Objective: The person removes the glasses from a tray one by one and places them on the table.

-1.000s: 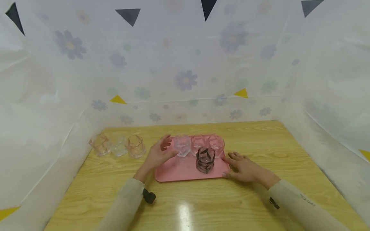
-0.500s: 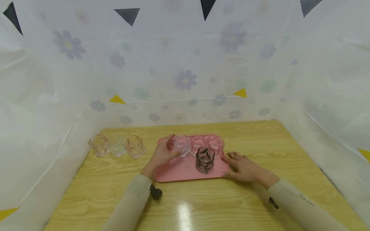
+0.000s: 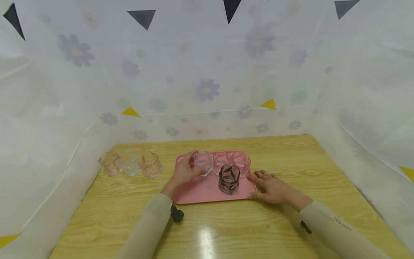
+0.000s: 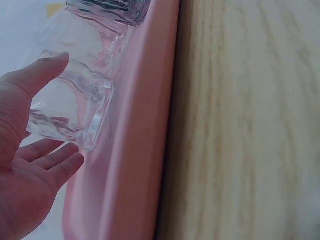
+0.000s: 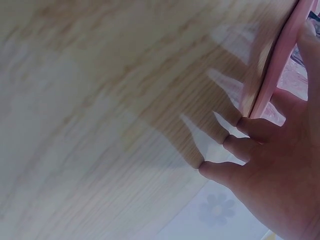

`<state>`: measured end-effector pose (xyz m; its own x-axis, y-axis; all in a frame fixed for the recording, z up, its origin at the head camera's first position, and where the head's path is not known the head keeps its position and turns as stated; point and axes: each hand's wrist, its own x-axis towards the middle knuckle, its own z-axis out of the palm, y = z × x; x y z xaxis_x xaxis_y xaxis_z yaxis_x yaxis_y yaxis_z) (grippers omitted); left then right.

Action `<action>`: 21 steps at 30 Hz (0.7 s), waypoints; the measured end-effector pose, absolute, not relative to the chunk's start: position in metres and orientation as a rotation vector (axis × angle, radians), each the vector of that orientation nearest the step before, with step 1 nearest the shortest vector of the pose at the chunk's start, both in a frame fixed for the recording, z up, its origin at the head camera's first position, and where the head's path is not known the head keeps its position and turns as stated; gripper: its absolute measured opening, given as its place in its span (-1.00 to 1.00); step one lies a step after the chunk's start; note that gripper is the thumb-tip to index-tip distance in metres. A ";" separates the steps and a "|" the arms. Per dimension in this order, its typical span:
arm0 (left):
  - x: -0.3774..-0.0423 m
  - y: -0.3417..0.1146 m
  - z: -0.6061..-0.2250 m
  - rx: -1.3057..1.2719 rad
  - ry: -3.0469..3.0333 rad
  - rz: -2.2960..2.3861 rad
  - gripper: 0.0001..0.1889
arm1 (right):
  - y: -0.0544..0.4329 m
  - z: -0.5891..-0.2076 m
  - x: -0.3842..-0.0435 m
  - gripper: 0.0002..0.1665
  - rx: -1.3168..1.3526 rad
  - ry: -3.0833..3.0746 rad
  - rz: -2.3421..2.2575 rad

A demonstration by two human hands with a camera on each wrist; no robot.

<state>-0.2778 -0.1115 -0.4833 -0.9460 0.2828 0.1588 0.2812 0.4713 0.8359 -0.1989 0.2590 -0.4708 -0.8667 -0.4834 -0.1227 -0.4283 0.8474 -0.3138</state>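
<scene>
On the pink tray [image 3: 200,194], my left hand [image 3: 185,173] holds a clear faceted drinking glass [image 3: 204,164] at its back left. The left wrist view has the thumb [image 4: 47,70] on one side of this glass, with several fingers [image 4: 60,167] on the other. Two glasses that look pink, the nearer to it a pink glass [image 3: 221,162] and then another pink glass [image 3: 241,163], continue the back row. A dark grey glass [image 3: 229,180] stands in front of them. My right hand [image 3: 273,189] rests at the tray's right edge, fingers spread and fingertips down on the table.
Left of the tray, three more glasses stand in a row on the wooden table [image 3: 226,230]: a pinkish glass [image 3: 111,163], a clear glass [image 3: 132,164] and another pinkish glass [image 3: 151,164]. A white flower-patterned sheet [image 3: 181,90] encloses the back and sides.
My left hand has moved right, from beside the clear glass to around it. The right hand and the glasses have stayed in place.
</scene>
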 end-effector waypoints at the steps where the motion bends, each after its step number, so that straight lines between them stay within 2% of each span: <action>1: -0.278 -0.111 -0.484 0.513 2.688 1.527 -0.06 | 0.259 -0.471 -0.199 0.03 -0.707 2.829 -0.413; 21: -0.281 -0.110 -0.486 0.472 2.607 1.559 -0.09 | 0.260 -0.475 -0.201 0.04 -0.725 2.836 -0.399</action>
